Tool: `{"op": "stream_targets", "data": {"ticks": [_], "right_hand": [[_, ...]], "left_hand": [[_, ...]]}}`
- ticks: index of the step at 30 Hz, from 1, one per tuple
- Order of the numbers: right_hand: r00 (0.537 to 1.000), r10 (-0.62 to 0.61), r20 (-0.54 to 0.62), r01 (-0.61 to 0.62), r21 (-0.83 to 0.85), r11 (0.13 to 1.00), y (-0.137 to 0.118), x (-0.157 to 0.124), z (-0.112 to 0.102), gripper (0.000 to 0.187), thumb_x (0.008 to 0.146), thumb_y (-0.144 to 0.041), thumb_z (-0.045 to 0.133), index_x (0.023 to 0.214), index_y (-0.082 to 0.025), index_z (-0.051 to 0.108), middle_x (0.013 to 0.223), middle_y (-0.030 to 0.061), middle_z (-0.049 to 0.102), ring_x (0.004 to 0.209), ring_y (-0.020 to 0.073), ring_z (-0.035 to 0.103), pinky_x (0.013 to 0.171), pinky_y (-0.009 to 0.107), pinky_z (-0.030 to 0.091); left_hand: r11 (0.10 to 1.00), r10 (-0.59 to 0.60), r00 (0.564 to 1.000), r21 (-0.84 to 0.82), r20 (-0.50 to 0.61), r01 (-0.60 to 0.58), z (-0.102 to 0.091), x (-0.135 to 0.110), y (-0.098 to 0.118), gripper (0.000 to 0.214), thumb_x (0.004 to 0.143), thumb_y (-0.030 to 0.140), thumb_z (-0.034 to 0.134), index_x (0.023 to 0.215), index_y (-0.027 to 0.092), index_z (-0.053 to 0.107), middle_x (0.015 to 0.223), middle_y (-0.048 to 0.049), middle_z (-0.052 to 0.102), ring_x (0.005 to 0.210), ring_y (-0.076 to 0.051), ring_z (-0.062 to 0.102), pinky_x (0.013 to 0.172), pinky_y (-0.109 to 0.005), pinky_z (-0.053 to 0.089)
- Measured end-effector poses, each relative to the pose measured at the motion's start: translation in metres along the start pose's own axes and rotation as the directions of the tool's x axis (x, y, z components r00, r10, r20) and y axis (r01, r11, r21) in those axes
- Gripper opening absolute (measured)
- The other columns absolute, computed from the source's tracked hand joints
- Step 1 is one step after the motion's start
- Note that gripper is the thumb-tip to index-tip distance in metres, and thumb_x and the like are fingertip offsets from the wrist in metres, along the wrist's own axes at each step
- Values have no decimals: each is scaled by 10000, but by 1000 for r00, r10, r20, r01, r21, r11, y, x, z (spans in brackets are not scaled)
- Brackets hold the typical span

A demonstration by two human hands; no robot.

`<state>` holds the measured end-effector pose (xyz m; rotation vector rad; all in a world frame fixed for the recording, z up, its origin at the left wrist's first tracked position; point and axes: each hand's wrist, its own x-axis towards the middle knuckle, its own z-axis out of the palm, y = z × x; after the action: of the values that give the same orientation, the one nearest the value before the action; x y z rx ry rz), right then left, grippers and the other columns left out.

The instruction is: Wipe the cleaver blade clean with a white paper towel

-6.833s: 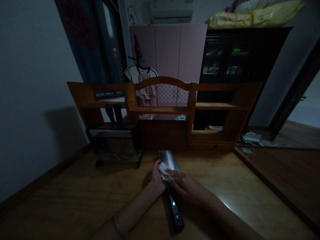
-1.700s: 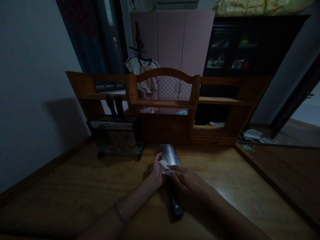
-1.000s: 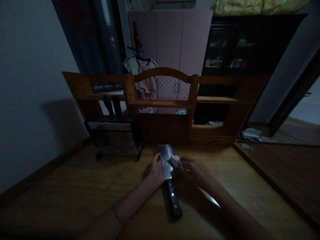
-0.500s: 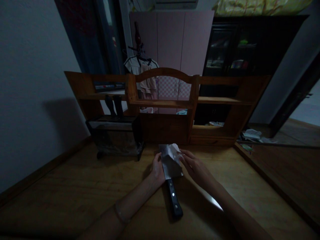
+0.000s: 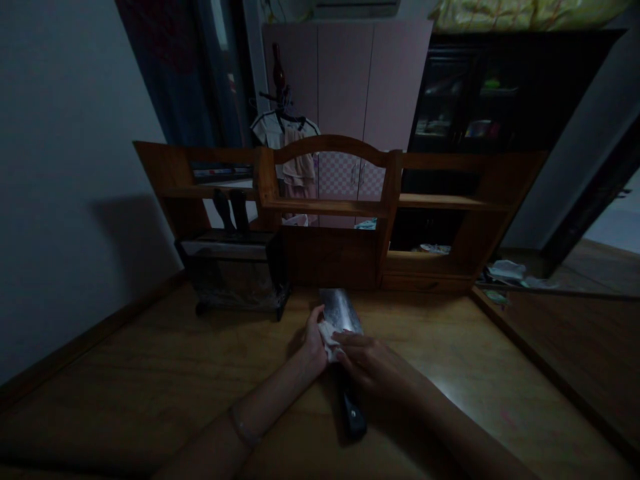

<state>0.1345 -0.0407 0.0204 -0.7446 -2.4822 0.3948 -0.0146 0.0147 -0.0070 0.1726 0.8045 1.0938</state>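
Right fingers (image 5: 353, 339) press white tissue (image 5: 328, 333) onto the cleaver (image 5: 342, 311) while left fingers (image 5: 313, 317) grip its side.

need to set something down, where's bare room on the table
The table shows bare wood right of the right hand, in front of the drawer, and on the left between the left hand, the knife holder and the wall. It is crowded mid-table, where both hands, the white wipe and the knife meet, and back left, where the knife holder stands.
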Motion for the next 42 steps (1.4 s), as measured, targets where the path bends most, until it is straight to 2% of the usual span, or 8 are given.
{"op": "stream_targets", "data": {"ticks": [15,20,25,27,30,33,37,42], "right_hand": [[999,46,-1,-46,-31,998,2,-2,-4,263,984,-218,430,1113,-176,655,1217,102,612,1082,231,598,962,332,461],[996,86,10,-83,-166,983,5,-5,-13,242,949,-223,460,934,-165,694,1040,111,683,906,224,660,816,293,501],[974,225,34,-191,-414,890,14,-6,-27,251,887,-211,521,697,-151,673,711,87,682,648,212,655,633,286,478],[975,223,-13,-210,-389,897,16,-5,-28,261,918,-206,483,775,-150,694,810,94,699,731,219,667,693,296,491],[990,117,-78,-131,-220,967,12,-4,-22,294,983,-213,399,1037,-163,683,1174,97,637,1047,211,613,934,301,447],[998,36,-43,-41,-106,994,3,-3,-11,302,993,-242,393,1152,-176,641,1288,82,569,1146,209,557,1002,300,406],[997,70,35,-65,-126,990,0,-4,-8,283,970,-247,414,1055,-178,676,1112,90,668,931,208,656,832,266,473],[960,268,77,-226,-347,910,12,-8,-26,263,924,-249,477,803,-152,689,741,81,697,628,185,651,604,242,411]], "left_hand": [[999,34,996,-19,77,-32,-2,5,-2,391,814,466,479,824,106,631,630,-96,641,551,-208,614,540,-298,486],[1000,11,985,-31,173,-6,0,-1,-1,397,827,462,458,868,108,631,706,-115,663,646,-233,644,641,-341,512],[998,-7,967,-64,254,24,0,-3,1,394,835,451,461,877,96,625,740,-116,664,692,-235,648,706,-357,513],[997,-19,969,-73,246,38,0,-3,1,395,835,448,463,896,92,625,750,-118,666,687,-235,647,692,-360,513],[997,3,985,-76,174,11,-1,0,0,374,826,445,482,839,98,618,693,-107,654,616,-219,630,601,-324,505],[999,16,998,-32,60,-14,-2,3,-1,363,809,453,511,774,105,607,609,-90,625,544,-208,606,525,-297,481],[999,18,992,-36,125,-14,-3,6,-2,376,814,456,500,839,103,628,669,-102,652,601,-223,632,596,-325,509],[999,-13,963,-47,267,27,0,0,-1,432,839,457,445,939,83,637,796,-136,679,734,-251,660,705,-365,519]]}}
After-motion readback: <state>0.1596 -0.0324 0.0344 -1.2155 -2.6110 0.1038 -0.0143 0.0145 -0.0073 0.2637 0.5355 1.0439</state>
